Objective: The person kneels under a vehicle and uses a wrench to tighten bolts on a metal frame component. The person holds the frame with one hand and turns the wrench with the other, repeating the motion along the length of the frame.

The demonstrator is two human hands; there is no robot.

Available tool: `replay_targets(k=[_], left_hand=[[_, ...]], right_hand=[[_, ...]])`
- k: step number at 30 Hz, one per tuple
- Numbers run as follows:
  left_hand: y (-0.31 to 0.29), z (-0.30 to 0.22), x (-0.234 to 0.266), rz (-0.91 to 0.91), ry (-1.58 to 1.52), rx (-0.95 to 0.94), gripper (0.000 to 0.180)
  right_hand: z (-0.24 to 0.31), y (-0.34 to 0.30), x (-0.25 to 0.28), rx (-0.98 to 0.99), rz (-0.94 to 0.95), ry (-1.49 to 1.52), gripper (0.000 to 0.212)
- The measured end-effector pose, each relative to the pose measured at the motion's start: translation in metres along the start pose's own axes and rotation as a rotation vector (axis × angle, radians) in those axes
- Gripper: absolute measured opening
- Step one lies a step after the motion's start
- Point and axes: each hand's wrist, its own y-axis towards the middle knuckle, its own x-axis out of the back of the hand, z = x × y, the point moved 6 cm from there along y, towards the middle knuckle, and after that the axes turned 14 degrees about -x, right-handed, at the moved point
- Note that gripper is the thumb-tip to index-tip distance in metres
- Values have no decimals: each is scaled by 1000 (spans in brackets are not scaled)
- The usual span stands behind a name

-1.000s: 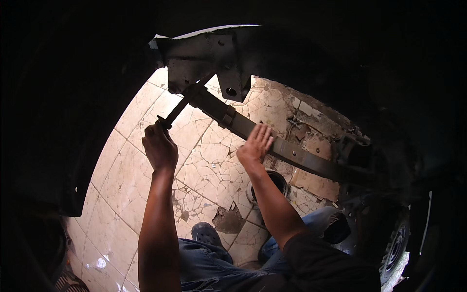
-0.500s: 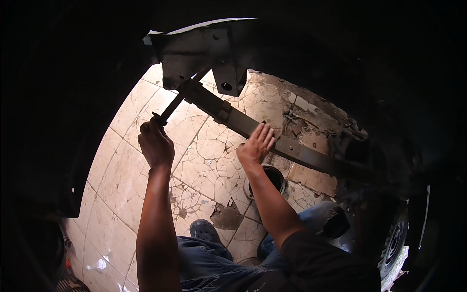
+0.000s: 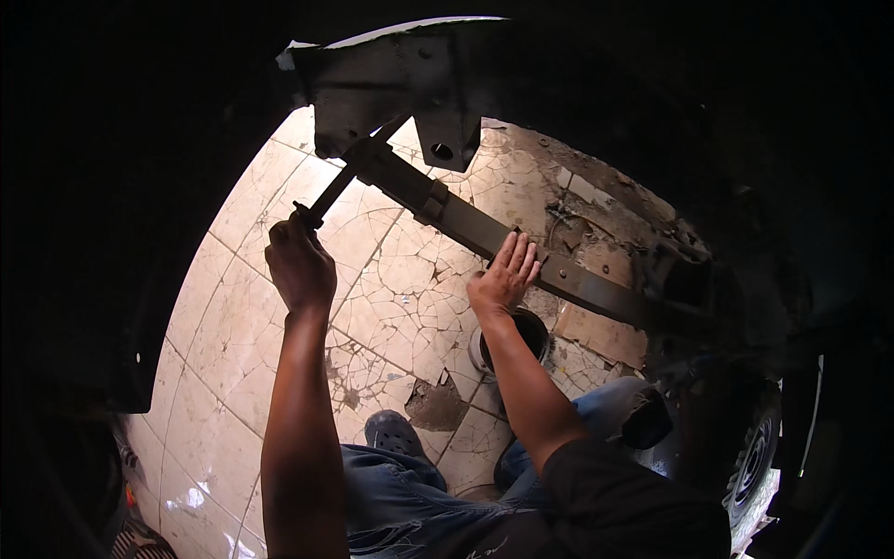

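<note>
A dark leaf spring (image 3: pixel 470 224) runs diagonally beneath the vehicle, with a clamp band (image 3: pixel 433 201) around its stacked leaves. My left hand (image 3: pixel 303 265) is closed around the lower end of a dark metal bar (image 3: pixel 337 189). That bar slants up to the spring's left end, and a short crosspiece shows just above my fist. Its gripped end is hidden. My right hand (image 3: pixel 504 274) lies on the middle of the spring, fingers stretched over its face and the thumb apart. Above the spring's left end hangs a dark frame bracket (image 3: pixel 445 149) with a round hole.
Dark bodywork surrounds the opening on the left and above. On the cracked tile floor (image 3: pixel 251 307), a round, drum-like part (image 3: pixel 524 337) stands below my right hand. Broken floor pieces (image 3: pixel 601 337) lie to the right, and a wheel (image 3: pixel 750 466) is at lower right.
My right hand has shifted slightly right in the picture, still on the spring. The view has shifted slightly; my left hand keeps its hold on the bar.
</note>
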Motion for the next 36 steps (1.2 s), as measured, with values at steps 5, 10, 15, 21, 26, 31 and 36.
replay_targets(k=[5,10,15,21,26,31,36], left_hand=[[3,1,3,10,-9,-8,23],[2,4,5,-3,-48,-20,22],[-2,2,5,5,-28,22,21],[5,-1,4,19,-40,3,22],[1,5,4,3,-65,10,22],[3,-2,3,41,-49,60,24],[3,2,0,44,-31,49,25]], right_hand=[[94,-8,8,203,195,80,101],[82,-9,2,303,172,10,99],[38,2,12,24,195,-1,99],[111,-1,15,250,210,29,94],[85,7,12,387,287,-135,96],[45,10,15,117,293,-99,105],[104,2,15,209,255,65,98]])
